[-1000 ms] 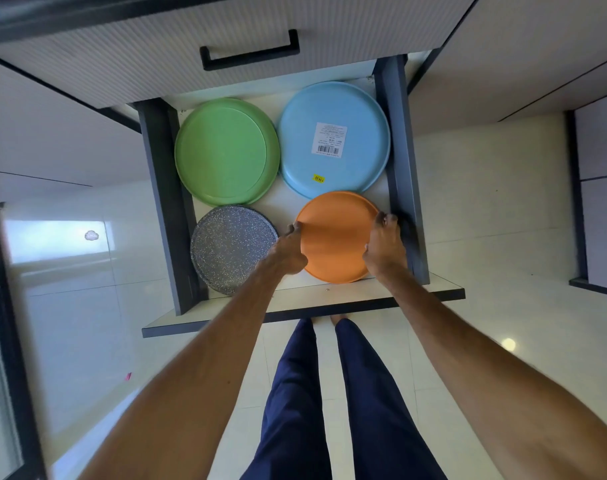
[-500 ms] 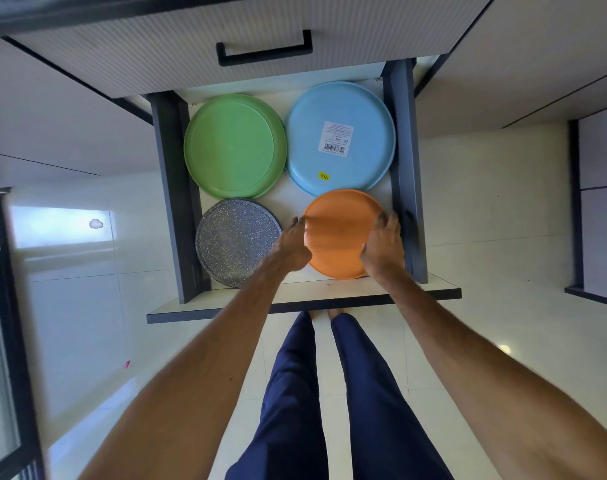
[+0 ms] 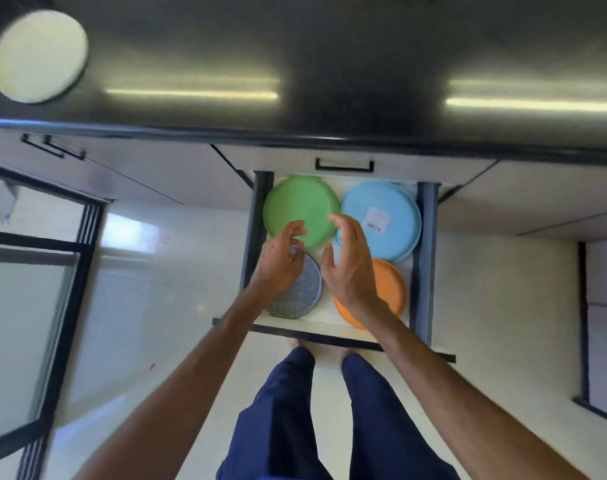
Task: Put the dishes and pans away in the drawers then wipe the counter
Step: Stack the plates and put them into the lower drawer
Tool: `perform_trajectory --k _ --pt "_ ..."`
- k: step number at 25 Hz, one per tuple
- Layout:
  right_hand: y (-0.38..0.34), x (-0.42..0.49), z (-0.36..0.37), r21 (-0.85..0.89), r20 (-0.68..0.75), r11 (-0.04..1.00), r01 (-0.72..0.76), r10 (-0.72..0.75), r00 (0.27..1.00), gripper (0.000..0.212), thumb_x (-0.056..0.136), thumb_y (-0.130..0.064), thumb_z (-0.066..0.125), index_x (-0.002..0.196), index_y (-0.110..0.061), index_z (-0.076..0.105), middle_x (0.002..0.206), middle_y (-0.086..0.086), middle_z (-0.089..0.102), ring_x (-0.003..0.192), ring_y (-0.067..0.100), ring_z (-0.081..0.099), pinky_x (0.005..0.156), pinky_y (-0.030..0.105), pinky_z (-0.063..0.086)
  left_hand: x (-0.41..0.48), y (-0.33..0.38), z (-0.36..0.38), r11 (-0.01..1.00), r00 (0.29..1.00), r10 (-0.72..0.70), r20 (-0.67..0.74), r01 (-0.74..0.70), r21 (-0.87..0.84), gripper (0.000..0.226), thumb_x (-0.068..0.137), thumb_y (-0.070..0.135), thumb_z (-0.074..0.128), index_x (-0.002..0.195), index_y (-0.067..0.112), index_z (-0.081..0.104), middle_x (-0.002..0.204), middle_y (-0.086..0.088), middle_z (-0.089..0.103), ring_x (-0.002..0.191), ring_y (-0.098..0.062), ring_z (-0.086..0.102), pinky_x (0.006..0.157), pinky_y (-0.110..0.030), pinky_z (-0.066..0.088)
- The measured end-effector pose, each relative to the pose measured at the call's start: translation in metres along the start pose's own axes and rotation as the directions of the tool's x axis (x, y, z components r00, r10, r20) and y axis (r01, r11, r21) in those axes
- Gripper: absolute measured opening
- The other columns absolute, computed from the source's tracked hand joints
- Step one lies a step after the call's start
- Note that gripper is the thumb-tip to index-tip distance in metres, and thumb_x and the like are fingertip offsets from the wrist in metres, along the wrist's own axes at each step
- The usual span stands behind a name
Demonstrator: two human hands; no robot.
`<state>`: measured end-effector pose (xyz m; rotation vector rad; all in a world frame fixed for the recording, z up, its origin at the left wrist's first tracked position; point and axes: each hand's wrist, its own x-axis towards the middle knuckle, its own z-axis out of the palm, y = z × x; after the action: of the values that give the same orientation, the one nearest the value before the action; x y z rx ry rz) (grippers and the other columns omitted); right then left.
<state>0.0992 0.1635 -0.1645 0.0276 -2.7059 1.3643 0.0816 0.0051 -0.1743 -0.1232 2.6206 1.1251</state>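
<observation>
Over the open drawer [image 3: 425, 254], the left hand [image 3: 277, 261] and right hand [image 3: 350, 265] hover apart, fingers loosely curled, holding nothing. Inside lie a green plate [image 3: 300, 202] at 11 o'clock, a blue plate [image 3: 399, 237] at 1, an orange plate [image 3: 390, 285] at 5 and a speckled pan [image 3: 303, 292] at 7. On the counter [image 3: 329, 64], a pale plate [image 3: 38, 55] sits at 10 o'clock.

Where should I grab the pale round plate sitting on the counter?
Take the pale plate by its rim, fingers under the near edge, coming from the front of the counter. It lies flat, has no handle, and nothing in view crowds it.
</observation>
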Motion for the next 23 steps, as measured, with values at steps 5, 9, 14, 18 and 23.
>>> perform_trajectory --k 5,9,14,18,23 --pt "-0.102 0.063 0.023 0.092 -0.033 0.988 0.121 -0.119 0.992 0.041 0.082 0.008 0.058 0.121 -0.004 0.060 0.118 0.009 0.065 0.110 0.027 0.061 0.097 0.039 0.052 0.010 -0.007 -0.119 0.999 0.966 0.037 -0.256 -0.040 -0.006 0.037 0.093 -0.001 0.058 0.127 0.012 0.059 0.115 0.008 0.070 0.089 -0.003 0.066 0.080 -0.006 0.048" --pt "-0.165 0.107 0.063 0.104 -0.026 0.981 0.163 -0.161 0.987 0.038 0.080 0.007 0.058 0.114 -0.009 0.060 0.113 0.005 0.064 0.105 0.025 0.063 0.092 0.033 0.051 0.035 -0.044 -0.213 0.999 0.944 0.017 -0.329 -0.005 0.036 0.032 0.095 0.004 0.058 0.126 0.012 0.057 0.121 0.000 0.069 0.095 -0.017 0.068 0.088 -0.034 0.056" --pt "-0.234 0.155 0.147 0.023 0.121 0.988 0.152 -0.153 0.981 0.042 0.084 0.003 0.063 0.125 -0.005 0.058 0.122 0.009 0.062 0.114 0.026 0.060 0.101 0.039 0.050 0.081 -0.113 -0.305 0.985 0.909 -0.171 -0.381 0.172 -0.032 0.035 0.092 0.007 0.053 0.127 0.011 0.056 0.127 -0.006 0.063 0.109 -0.029 0.063 0.099 -0.042 0.049" --pt "-0.266 0.190 0.222 -0.198 0.442 0.968 0.156 -0.055 0.896 0.060 0.091 -0.005 0.065 0.148 -0.001 0.043 0.154 0.018 0.045 0.147 0.030 0.039 0.121 0.031 0.029 0.123 -0.156 -0.348 0.966 0.876 -0.234 -0.422 0.257 -0.002 0.046 0.092 0.005 0.056 0.136 0.008 0.047 0.140 -0.012 0.049 0.129 -0.030 0.047 0.107 -0.038 0.040" --pt "-0.278 0.227 0.287 -0.398 0.621 0.883 0.248 0.060 0.781 0.082 0.097 -0.014 0.064 0.162 -0.003 0.014 0.172 0.016 0.001 0.159 0.030 0.003 0.129 0.038 0.015 0.171 -0.183 -0.388 0.944 0.892 -0.041 -0.450 0.183 0.275 0.062 0.090 0.005 0.058 0.147 -0.002 0.032 0.158 -0.025 0.024 0.147 -0.038 0.024 0.122 -0.045 0.030"
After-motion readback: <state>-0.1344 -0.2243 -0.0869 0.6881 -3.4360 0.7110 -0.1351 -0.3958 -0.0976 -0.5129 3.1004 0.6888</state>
